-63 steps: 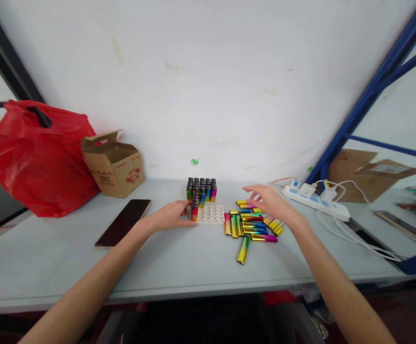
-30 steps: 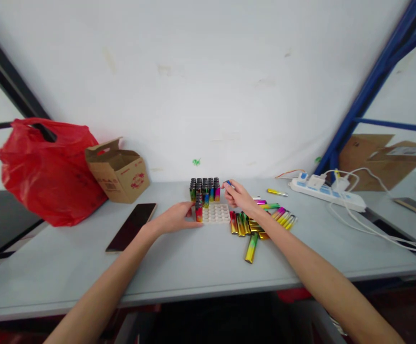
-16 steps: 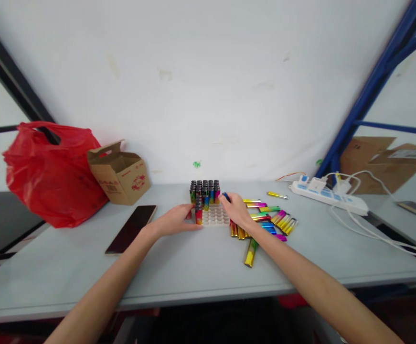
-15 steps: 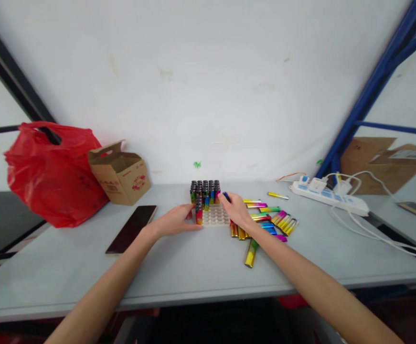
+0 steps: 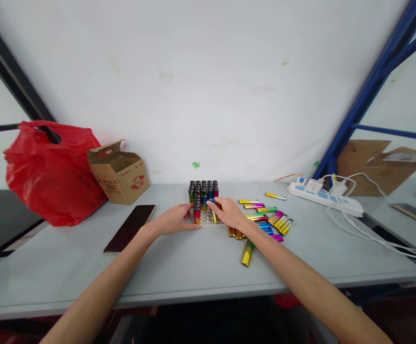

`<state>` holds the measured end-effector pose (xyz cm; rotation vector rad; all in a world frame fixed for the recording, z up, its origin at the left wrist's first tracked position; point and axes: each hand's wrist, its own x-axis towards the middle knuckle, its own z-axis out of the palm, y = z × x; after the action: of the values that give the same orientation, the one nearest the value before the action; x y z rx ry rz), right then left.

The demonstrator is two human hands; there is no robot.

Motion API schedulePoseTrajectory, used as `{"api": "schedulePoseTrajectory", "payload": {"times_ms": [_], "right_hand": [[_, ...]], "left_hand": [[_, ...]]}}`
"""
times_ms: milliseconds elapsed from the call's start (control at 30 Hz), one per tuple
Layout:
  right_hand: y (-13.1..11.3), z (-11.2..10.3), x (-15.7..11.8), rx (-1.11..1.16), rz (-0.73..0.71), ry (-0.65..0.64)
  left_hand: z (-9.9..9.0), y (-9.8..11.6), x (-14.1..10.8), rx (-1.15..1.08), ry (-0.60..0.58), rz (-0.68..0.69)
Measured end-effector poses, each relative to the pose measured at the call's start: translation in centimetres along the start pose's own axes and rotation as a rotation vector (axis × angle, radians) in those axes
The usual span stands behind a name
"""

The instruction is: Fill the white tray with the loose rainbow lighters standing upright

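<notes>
A white tray with round holes (image 5: pixel 205 220) is on the table, with rows of upright lighters (image 5: pixel 203 185) filling its back part. More lighters with red and orange bodies (image 5: pixel 197 216) stand in a column along its left side. My left hand (image 5: pixel 174 220) holds the tray's front left corner, thumb along the front edge and fingers at the left side. My right hand (image 5: pixel 229 212) pinches a blue and yellow lighter (image 5: pixel 214 216), tilted, over the tray's holes. Several shiny coloured lighters (image 5: pixel 265 224) lie loose right of the tray, some partly behind my right wrist.
A dark phone (image 5: pixel 131 229) lies left of my left hand. Behind it are an open cardboard box (image 5: pixel 129 179) and a red plastic bag (image 5: pixel 53 177). A white power strip (image 5: pixel 325 198) with cables and another cardboard box (image 5: pixel 365 167) stand at the right by a blue frame.
My right hand has moved left and slightly down, bringing the lighter from the tray's right side to above its holes. My left hand stays at the tray's corner.
</notes>
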<state>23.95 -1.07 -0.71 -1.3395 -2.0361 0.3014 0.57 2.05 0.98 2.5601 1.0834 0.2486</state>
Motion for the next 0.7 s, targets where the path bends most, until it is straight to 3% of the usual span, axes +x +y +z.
{"api": "schedulePoseTrajectory", "payload": {"times_ms": [133,433,567,700], "right_hand": [[0.1,0.4,0.3,-0.020,0.003,0.019],[-0.2,0.3,1.0,-0.311,-0.168,-0.118],[-0.3,-0.1,1.1,-0.346,-0.151,-0.203],[-1.1,0.3,1.0,-0.474,-0.132,-0.157]], "left_hand": [[-0.1,0.1,0.0,-0.003,0.002,-0.007],[-0.2,0.5,0.0,0.016,-0.005,-0.026],[-0.3,0.3,0.3,0.021,-0.007,-0.029],[-0.3,-0.1,0.6,-0.009,0.013,-0.042]]}}
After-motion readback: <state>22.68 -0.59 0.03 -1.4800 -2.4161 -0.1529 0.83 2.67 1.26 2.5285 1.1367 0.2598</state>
